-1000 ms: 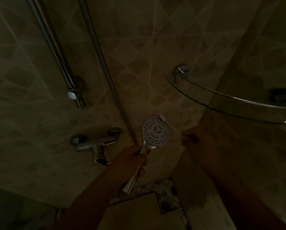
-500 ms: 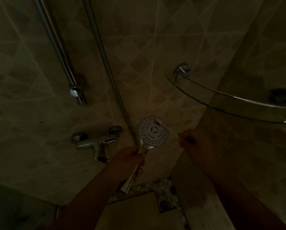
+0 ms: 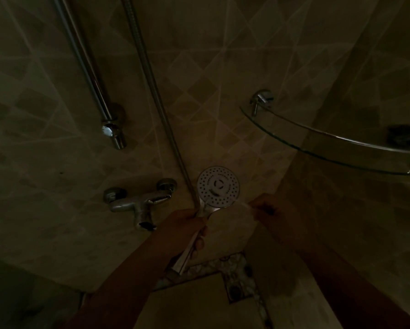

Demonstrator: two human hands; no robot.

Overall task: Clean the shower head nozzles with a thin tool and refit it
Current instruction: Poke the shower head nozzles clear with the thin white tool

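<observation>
Chrome shower head (image 3: 218,187) was held up, nozzle face toward the camera, ready for picking.

The left hand (image 3: 187,224) gripped its handle just below the face, likely to steady it; the right hand (image 3: 268,207), just beside the face, seemed to pinch a thin pale tool (image 3: 245,203), too dim to confirm. The glass corner shelf (image 3: 318,143) carried one dark, unidentifiable object (image 3: 402,136).

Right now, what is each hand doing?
Left hand: grips the shower head by its handle.
Right hand: pinches a thin tool.
</observation>
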